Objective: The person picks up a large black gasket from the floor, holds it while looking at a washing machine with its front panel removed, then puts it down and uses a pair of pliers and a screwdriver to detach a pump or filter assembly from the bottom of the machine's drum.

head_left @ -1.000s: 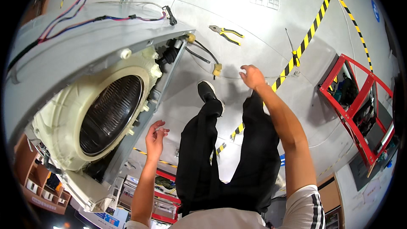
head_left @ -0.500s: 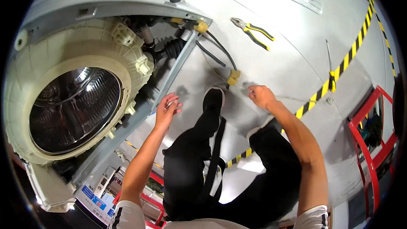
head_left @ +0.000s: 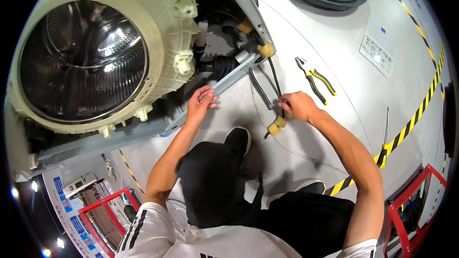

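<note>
My right hand (head_left: 300, 107) has its thumb and fingertips closed round a thin black hose (head_left: 274, 77). The hose runs down from a yellow foam piece (head_left: 265, 49) at the cabinet's corner. Just below the fingers, more yellow foam (head_left: 276, 125) sits near the hose's lower end. A shorter dark tube (head_left: 260, 89) hangs to the left of that hand. My left hand (head_left: 199, 108) is loosely curled with fingers apart, holding nothing, beside the grey metal cabinet edge (head_left: 234, 75). At the left is the opened washing machine with its cream tub (head_left: 165, 62) and steel drum (head_left: 86, 62).
Yellow-and-black pliers (head_left: 316, 80) lie on the floor right of my right hand. Farther right are a screwdriver (head_left: 384, 148) and striped floor tape (head_left: 415, 119). A dark rubber ring (head_left: 330, 4) lies at the back. Red frames (head_left: 400, 224) stand at lower right and lower left.
My view has shifted toward the washing machine. My right hand has moved from beside the lower foam up onto the black hose. My left hand stays empty near the cabinet edge.
</note>
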`<state>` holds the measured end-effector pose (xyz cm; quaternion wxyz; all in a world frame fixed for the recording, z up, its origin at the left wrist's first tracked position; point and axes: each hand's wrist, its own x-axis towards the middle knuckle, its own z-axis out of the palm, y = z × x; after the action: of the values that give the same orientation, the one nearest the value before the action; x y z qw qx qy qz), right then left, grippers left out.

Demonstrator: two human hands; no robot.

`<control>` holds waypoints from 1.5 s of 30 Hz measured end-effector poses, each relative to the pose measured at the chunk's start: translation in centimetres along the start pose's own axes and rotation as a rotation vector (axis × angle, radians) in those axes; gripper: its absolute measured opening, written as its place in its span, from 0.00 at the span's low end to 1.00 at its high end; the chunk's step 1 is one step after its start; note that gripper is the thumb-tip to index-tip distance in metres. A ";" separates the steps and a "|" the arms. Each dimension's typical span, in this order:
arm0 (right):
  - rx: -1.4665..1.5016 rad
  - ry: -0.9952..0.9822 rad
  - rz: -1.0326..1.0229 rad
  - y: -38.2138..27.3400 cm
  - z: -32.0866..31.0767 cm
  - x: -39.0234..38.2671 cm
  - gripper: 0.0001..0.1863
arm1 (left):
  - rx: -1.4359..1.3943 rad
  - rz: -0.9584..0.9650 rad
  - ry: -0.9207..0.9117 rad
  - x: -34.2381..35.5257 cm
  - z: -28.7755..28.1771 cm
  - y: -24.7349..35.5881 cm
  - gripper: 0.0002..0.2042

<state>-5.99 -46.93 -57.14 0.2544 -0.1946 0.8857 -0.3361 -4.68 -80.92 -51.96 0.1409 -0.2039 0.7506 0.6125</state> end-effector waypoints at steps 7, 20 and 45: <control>0.068 -0.005 0.051 -0.1 0.0 -2.4 0.12 | -0.237 -0.116 0.182 2.4 0.1 1.2 0.22; 0.107 -0.042 0.102 -0.1 0.3 -1.4 0.12 | -0.135 -0.357 0.139 8.3 2.1 1.0 0.37; 0.234 -0.086 0.158 -1.9 1.6 1.1 0.10 | 1.437 0.558 -0.128 11.4 6.1 4.6 0.17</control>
<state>-5.64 -49.59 -57.19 0.3386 -0.1077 0.8413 -0.4073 -17.12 -75.72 -54.54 0.1220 0.1702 0.9778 -0.0017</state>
